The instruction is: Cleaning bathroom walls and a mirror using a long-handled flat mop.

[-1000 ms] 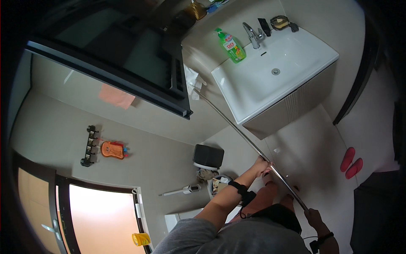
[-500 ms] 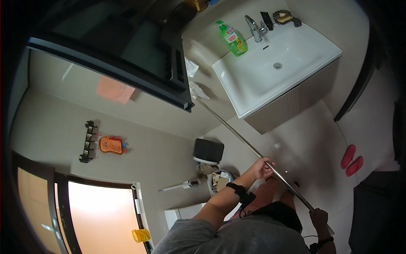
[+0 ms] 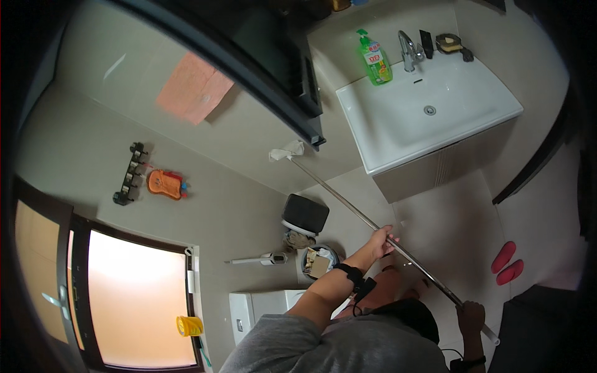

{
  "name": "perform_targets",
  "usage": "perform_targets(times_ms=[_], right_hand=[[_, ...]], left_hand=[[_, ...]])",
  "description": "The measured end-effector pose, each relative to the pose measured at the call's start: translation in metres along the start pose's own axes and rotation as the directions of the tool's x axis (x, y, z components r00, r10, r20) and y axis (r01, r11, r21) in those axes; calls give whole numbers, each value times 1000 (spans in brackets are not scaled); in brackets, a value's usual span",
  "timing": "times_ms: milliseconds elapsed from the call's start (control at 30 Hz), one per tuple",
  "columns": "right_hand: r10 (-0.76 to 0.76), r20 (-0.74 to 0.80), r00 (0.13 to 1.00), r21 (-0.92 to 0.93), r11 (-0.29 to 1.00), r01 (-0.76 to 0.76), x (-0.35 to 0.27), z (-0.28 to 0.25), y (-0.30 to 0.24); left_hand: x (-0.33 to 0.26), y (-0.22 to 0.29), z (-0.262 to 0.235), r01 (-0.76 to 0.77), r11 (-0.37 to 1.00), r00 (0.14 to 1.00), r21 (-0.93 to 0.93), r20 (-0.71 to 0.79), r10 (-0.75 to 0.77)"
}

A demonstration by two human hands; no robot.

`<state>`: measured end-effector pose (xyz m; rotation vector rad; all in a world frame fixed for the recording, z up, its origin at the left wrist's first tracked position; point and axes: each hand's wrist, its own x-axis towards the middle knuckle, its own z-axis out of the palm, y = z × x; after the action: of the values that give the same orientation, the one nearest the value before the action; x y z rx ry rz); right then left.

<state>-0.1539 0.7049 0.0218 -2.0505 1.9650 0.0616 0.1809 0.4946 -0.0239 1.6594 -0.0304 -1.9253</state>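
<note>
A long shiny metal pole [image 3: 336, 196] runs slantwise across the view, its far end up to the left and its white-capped near end low on the right. A crumpled white cloth [image 3: 286, 151] sits at the far end, against or close to the wall below the dark cabinet; touching cannot be made out. My left hand [image 3: 382, 242] grips the pole near its middle, thumb and fingers around it. Lower down, close to the near end, my right hand [image 3: 471, 317] is wrapped round the pole.
A white sink [image 3: 398, 149] with a green pump bottle [image 3: 374, 61] stands ahead right. The dark cabinet [image 3: 261, 81] juts out upper left, beside an orange cloth [image 3: 196, 88] on the wall. A black-lidded bin [image 3: 305, 214], a filled bucket [image 3: 320, 262] and red slippers [image 3: 507, 263] are on the floor.
The pole's far end with the white cloth has shifted left along the wall, clear of the cabinet's corner. My view has turned a little. Both hands keep their hold on the pole.
</note>
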Motion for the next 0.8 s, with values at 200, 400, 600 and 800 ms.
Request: perform_targets(times_ms=[200,400,600,800], right_hand=[[-36,-44,998,15,999,37,-11,1,20],[-85,-100,991,70,993,92,-10,-64,-4],[-111,251,962,229,972,53,-25,-79,29],[-88,184,979,216,975,47,-58,-131,6]], left_hand=[[-27,-7,18,-71,996,997,-61,23,73],[-29,2,10,-91,978,990,-190,91,109],[-32,-1,38,-54,877,983,-478,128,130],[-33,-17,52,83,929,991,-361,132,-38]])
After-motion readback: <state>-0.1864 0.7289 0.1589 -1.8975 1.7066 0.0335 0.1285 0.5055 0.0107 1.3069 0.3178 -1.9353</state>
